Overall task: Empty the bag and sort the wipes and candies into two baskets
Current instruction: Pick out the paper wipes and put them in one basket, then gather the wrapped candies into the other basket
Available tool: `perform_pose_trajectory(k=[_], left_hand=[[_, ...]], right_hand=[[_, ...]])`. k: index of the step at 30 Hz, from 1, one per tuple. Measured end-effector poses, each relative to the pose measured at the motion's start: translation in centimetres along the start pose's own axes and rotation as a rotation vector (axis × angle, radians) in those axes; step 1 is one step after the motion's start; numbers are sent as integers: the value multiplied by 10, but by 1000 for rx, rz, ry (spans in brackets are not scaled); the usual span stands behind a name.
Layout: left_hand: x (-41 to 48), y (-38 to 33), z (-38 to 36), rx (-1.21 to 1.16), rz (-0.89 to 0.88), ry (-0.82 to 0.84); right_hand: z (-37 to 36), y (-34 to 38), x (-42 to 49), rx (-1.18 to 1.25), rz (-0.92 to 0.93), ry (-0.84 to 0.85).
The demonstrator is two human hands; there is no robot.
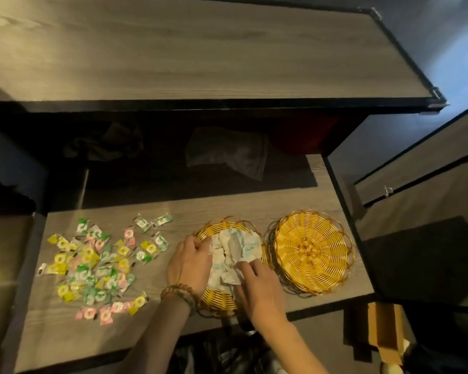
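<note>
Two round yellow woven baskets stand on the wooden shelf. The left basket point(222, 226) holds a heap of white wipe packets point(234, 247). My left hand point(191, 261) rests on the heap's left side, fingers curled on the packets. My right hand point(260, 286) pinches a wipe packet at the heap's near edge. The right basket point(311, 252) has nothing in it. A spread of candies point(97, 263) in green, yellow and pink wrappers lies on the shelf to the left of my hands. A crumpled clear bag point(227, 152) lies in shadow at the back.
The shelf point(65, 336) ends in a dark front edge near me. A higher wooden surface point(200, 49) overhangs the back. A panel with metal fittings point(422, 184) stands at the right, and a cardboard box point(387, 330) sits below right.
</note>
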State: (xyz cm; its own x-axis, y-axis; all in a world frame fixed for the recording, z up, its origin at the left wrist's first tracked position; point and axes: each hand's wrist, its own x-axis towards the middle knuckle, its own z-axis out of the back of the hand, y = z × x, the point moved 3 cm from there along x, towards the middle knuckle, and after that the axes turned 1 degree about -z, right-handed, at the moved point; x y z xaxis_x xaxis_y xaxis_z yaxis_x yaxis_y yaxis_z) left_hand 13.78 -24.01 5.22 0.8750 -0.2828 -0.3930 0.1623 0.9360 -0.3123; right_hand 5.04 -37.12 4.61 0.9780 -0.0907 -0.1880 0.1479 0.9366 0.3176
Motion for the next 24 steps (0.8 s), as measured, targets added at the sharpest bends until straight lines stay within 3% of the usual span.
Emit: perform_pose_trajectory(k=[5, 8, 12, 16, 20, 22, 24], left_hand=[[0, 1, 3, 184, -53, -26], [-14, 13, 14, -3, 9, -114], [-58, 62, 23, -262, 183, -419], [-101, 131, 4, -295, 549, -276], [-126, 183, -20, -197, 754, -79], [-129, 200, -25, -222, 771, -41], [-125, 208, -25, -237, 736, -36]], right_hand=[[-3, 2, 4, -187, 56, 21], [4, 5, 0, -189, 67, 28], [27, 25, 1, -136, 93, 31], [32, 87, 28, 0, 279, 80], [0, 160, 75, -46, 478, 320], [-25, 178, 103, -100, 444, 375], [-41, 178, 131, -100, 295, 384]])
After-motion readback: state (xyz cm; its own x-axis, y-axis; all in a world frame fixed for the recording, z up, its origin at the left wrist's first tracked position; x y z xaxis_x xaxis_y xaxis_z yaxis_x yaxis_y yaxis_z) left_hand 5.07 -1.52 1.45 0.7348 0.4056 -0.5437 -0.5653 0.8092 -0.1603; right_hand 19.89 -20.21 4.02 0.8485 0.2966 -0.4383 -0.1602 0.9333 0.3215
